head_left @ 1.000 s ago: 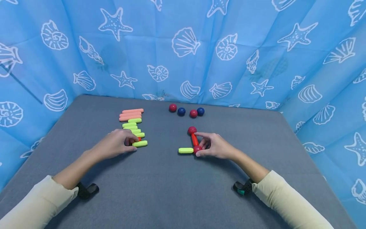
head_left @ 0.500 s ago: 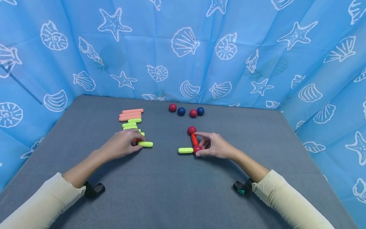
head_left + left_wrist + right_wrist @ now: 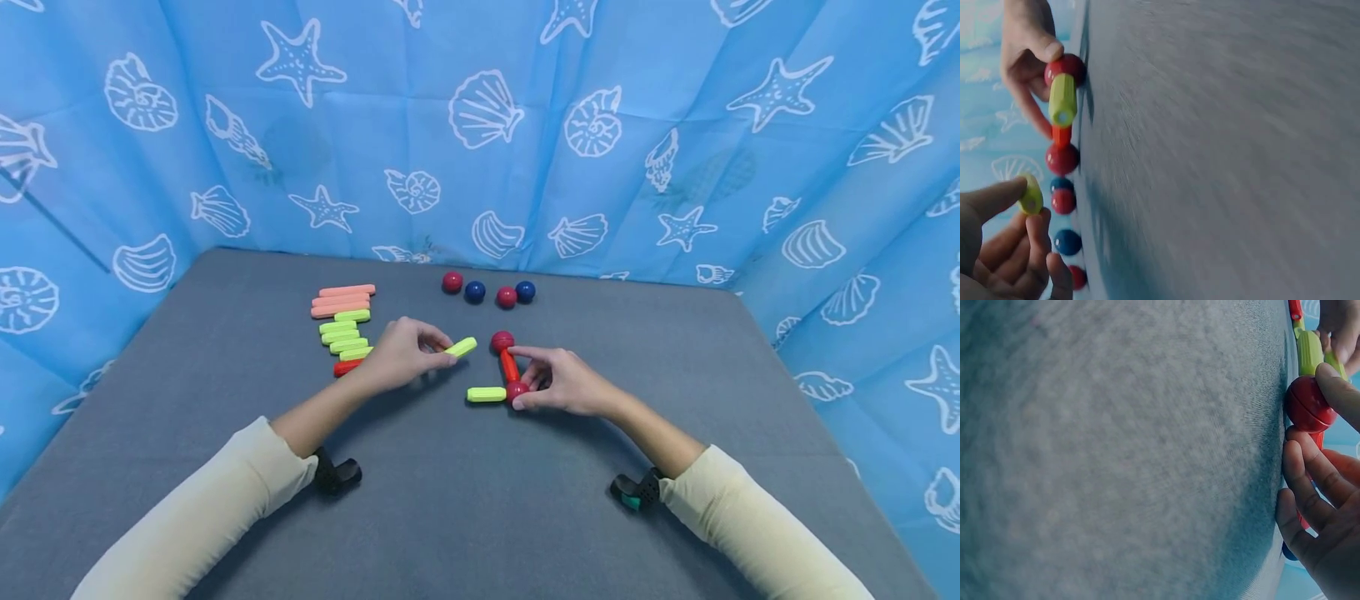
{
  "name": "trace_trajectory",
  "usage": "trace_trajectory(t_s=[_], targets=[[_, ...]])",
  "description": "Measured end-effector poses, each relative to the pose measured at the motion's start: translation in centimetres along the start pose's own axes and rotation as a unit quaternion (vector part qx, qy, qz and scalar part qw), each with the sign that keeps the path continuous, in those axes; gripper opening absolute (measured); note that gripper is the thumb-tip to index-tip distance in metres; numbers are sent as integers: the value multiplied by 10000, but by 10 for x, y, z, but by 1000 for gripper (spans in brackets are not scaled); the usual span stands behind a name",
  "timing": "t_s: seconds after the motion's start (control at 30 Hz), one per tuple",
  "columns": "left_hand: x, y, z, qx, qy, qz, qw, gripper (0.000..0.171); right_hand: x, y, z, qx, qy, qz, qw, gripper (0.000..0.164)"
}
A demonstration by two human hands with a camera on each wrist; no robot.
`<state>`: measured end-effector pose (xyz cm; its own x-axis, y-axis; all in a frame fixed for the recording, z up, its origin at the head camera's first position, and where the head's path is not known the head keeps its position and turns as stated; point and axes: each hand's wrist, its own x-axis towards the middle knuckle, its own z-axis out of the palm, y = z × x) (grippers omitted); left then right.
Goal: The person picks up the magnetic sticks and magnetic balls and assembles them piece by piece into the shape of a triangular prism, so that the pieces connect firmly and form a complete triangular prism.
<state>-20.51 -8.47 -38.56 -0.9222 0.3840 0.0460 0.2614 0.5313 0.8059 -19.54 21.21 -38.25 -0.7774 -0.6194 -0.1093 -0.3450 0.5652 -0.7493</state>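
Moved toward two o'clock with a yellow-green stick (image 3: 461, 347), pinching it in the left hand (image 3: 403, 357) at ten o'clock of the lower red ball (image 3: 517, 392). Gripping that ball with the right hand (image 3: 567, 382), stretching its index finger along the red stick (image 3: 510, 365). Can't see the carried stick's finger-covered end, or the sleeves (image 3: 750, 517) past the bottom edge.

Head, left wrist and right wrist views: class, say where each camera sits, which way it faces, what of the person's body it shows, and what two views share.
Head: worn on the head, facing forward and down at table and curtain; left hand, right hand and sleeves show.
Left wrist: on that wrist, facing past the pinched yellow stick toward the right hand; both hands show partly.
Right wrist: on that wrist, facing across the table; both hands show partly.
Both wrist views share the red ball gripped in the right hand.
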Motion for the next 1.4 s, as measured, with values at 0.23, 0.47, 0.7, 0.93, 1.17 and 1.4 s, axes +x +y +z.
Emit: trace_trajectory(t_s=[0.23, 0.47, 0.7, 0.93, 1.17, 1.4], targets=[[15, 8, 20, -229, 124, -763, 9967, 19, 1, 0, 0, 15, -37, 31, 10000, 79], [19, 11, 32, -211, 245, -847, 9959, 16, 3, 1, -1, 18, -85, -7, 10000, 79], [24, 12, 40, -251, 330, -831, 9957, 18, 3, 1, -2, 28, -42, -71, 10000, 78], [27, 5, 33, -659, -248, -679, 9952, 36, 4, 4, -2, 59, -29, -90, 9999, 78], [30, 4, 21, -915, -580, -570, 9925, 40, 4, 6, -2, 59, -24, -92, 9999, 78], [55, -7, 11, -910, 872, -392, 9913, 36, 1, 4, -2, 102, -58, -92, 9999, 78]])
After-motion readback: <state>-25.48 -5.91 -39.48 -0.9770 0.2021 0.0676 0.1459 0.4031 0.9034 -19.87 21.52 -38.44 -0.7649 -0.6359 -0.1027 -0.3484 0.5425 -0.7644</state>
